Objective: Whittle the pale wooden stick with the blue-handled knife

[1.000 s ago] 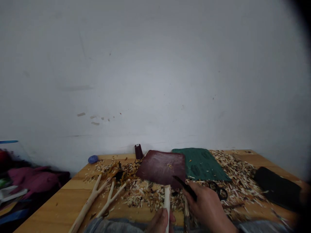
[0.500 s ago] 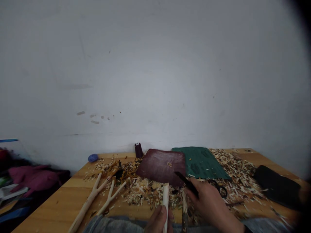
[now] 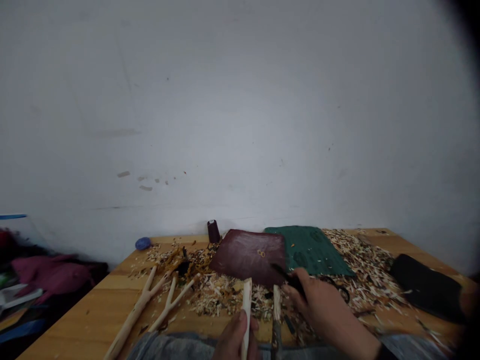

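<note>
My left hand (image 3: 236,336) is closed around a peeled, pale stick (image 3: 246,305), which points up and away from me at the table's front edge. My right hand (image 3: 322,302) grips a dark knife (image 3: 294,282), its tip pointing up and left over the maroon sheet; the blade is blurred and stands apart from the peeled stick. Between the hands a second stick (image 3: 276,320) shows pale wood at its top and dark bark lower down. Two peeled forked sticks lie left of my left hand: a larger one (image 3: 131,317) and a smaller one (image 3: 167,311).
Wood shavings (image 3: 213,297) cover much of the wooden table (image 3: 86,315). A maroon sheet (image 3: 243,252), a green sheet (image 3: 313,250), a thread spool (image 3: 213,231) and a blue round object (image 3: 142,243) lie toward the wall. Scissors (image 3: 343,294) and a black flat item (image 3: 427,287) are to the right.
My left hand and the peeled stick have shifted slightly left. The part-barked stick has also moved left and its pale end shows higher. My right hand with the knife has barely moved.
</note>
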`<state>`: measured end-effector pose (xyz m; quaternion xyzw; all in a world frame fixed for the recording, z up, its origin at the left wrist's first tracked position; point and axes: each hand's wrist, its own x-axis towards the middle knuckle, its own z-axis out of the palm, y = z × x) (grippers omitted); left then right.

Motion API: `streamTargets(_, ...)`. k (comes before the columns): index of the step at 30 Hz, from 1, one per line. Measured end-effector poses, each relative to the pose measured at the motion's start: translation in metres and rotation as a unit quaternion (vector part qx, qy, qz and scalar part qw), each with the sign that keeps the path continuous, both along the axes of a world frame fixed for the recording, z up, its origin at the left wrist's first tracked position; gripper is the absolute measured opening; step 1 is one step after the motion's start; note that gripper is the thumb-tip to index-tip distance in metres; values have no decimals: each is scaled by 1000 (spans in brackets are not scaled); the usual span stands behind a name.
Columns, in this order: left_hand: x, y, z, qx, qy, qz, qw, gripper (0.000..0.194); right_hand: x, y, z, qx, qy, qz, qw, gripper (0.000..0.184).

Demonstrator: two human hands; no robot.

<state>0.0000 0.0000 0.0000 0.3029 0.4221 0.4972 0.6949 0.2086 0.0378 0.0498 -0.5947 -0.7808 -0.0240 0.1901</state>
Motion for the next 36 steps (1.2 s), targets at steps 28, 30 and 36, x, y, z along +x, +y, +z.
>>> streamTargets(28, -19, 4, 10, -16, -151, -49, 987, 44, -4, -1, -9, 90, -34, 55, 994, 24)
streamTargets(30, -19, 4, 9, -22, -141, -33, 989, 45, -8, -8, -3, 78, -19, 65, 995, 23)
streamTargets(36, -20, 3, 10, -32, -132, -19, 991, 44, -23, -20, 3, -22, 21, 184, 983, 17)
